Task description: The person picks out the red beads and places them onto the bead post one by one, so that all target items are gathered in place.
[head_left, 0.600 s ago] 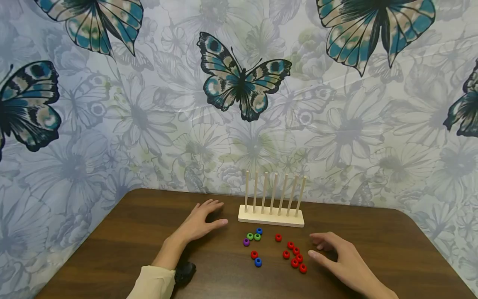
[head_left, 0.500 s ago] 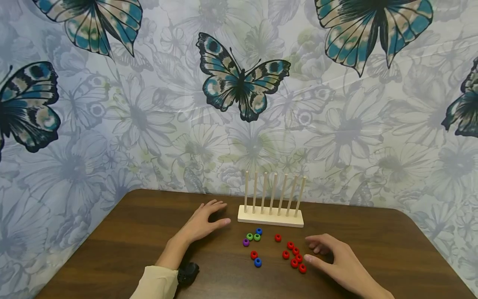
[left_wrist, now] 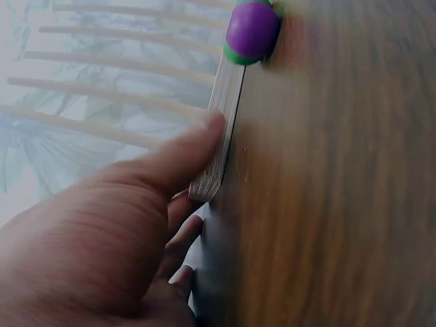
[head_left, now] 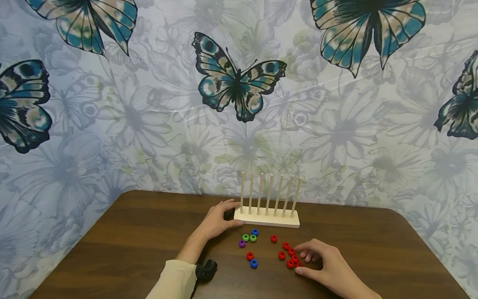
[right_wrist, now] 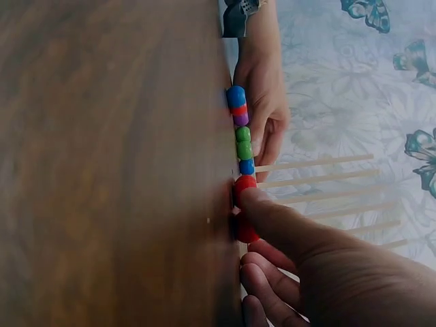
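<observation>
Left hand (head_left: 215, 223) grips the peg rack (head_left: 266, 221) at its nine-o'clock end — thumb in front — with the long axis stretching away toward three. Right hand (head_left: 328, 262) sits farther off, rack at its ten o'clock, thumb and fingers apart by red beads (head_left: 281, 256) at nine — contact unclear. No readable lettering here.

The peg rack (head_left: 267, 220) looks to be bare wood, matt and unvarnished, its pegs (head_left: 269, 195) of the same smooth timber. The beads (head_left: 290, 263) look like plastic, rounded smooth and glossy. Streaked grain gives the tabletop (head_left: 112, 249) a wood look with a low sheen. The backdrop (head_left: 149, 108) resembles lightly creased matt cloth, the sleeve (head_left: 173, 280) soft fabric, the wrist device (head_left: 206, 270) dark plastic
</observation>
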Demonstrator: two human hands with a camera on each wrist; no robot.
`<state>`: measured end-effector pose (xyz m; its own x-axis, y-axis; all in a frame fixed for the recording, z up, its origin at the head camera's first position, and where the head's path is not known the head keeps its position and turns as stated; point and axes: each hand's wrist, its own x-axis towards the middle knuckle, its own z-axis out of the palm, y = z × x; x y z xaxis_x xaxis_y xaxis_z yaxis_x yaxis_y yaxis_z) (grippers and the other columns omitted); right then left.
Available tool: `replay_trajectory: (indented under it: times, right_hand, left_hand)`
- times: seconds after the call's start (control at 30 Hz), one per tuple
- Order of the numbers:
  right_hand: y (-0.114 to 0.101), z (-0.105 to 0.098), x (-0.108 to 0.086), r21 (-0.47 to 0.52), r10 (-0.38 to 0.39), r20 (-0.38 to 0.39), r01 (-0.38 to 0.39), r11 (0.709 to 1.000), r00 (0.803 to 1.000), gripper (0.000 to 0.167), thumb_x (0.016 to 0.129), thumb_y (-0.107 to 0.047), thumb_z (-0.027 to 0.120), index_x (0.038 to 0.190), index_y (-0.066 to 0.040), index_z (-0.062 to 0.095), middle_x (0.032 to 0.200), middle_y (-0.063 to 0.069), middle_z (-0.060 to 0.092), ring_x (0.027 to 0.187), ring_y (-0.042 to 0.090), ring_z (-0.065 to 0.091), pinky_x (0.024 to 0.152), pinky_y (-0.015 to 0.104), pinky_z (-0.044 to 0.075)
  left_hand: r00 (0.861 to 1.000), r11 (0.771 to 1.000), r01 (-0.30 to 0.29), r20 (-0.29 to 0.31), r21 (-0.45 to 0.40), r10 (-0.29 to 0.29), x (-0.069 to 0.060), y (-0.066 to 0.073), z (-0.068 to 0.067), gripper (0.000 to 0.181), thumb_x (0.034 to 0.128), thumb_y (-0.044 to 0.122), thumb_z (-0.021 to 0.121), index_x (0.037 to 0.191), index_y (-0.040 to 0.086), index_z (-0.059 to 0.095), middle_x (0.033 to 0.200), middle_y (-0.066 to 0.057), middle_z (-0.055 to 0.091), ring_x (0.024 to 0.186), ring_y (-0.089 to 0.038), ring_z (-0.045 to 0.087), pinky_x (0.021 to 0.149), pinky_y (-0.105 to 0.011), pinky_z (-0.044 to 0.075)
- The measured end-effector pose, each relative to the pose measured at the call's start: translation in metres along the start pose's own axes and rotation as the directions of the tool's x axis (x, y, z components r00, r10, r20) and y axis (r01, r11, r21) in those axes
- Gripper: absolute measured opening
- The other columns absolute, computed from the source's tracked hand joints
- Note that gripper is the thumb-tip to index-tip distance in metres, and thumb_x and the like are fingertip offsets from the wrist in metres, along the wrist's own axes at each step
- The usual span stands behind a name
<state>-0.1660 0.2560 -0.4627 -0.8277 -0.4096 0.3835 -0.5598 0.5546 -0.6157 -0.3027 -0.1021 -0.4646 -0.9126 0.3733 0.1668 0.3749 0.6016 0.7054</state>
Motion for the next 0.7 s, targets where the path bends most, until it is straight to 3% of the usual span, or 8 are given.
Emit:
replay_trajectory:
  times: [0.33,0.47,0.7]
  right_hand:
    - [-0.004,-0.004,0.001,0.012,0.008,0.004,-0.008,1.0,1.0,0.019,0.088,-0.026,0.087,0.104,-0.027,0.076,0.095,-0.015,0.071,0.076,0.002,0.063,0.064,0.023,0.056]
    - [-0.008,-0.008,0.007,0.018,0.013,-0.075,-0.012,1.0,0.997,0.021,0.086,-0.02,0.089,0.103,-0.023,0.076,0.096,-0.012,0.073,0.074,0.002,0.068,0.064,0.023,0.058]
    - [-0.017,-0.011,0.032,-0.027,-0.075,-0.229,0.071,0.997,0.97,0.036,0.078,0.0,0.091,0.102,-0.024,0.08,0.098,-0.008,0.075,0.074,0.004,0.071,0.069,0.019,0.06]
  left_hand:
    - [1.0,1.0,0.006,-0.014,-0.029,-0.007,0.0,0.0,0.004,0.059,0.0902,0.027,0.085,0.144,0.013,0.066,0.161,-0.017,0.05,0.153,-0.055,0.031,0.123,-0.072,0.024]
    - [1.0,1.0,0.011,-0.024,-0.027,-0.012,0.001,0.001,0.004,0.058,0.0893,0.027,0.086,0.143,0.014,0.067,0.16,-0.016,0.051,0.153,-0.055,0.032,0.122,-0.072,0.024]
    - [1.0,0.999,0.021,-0.021,-0.034,-0.022,0.003,0.0,0.005,0.058,0.0897,0.026,0.086,0.143,0.015,0.067,0.16,-0.016,0.051,0.153,-0.055,0.031,0.122,-0.072,0.025]
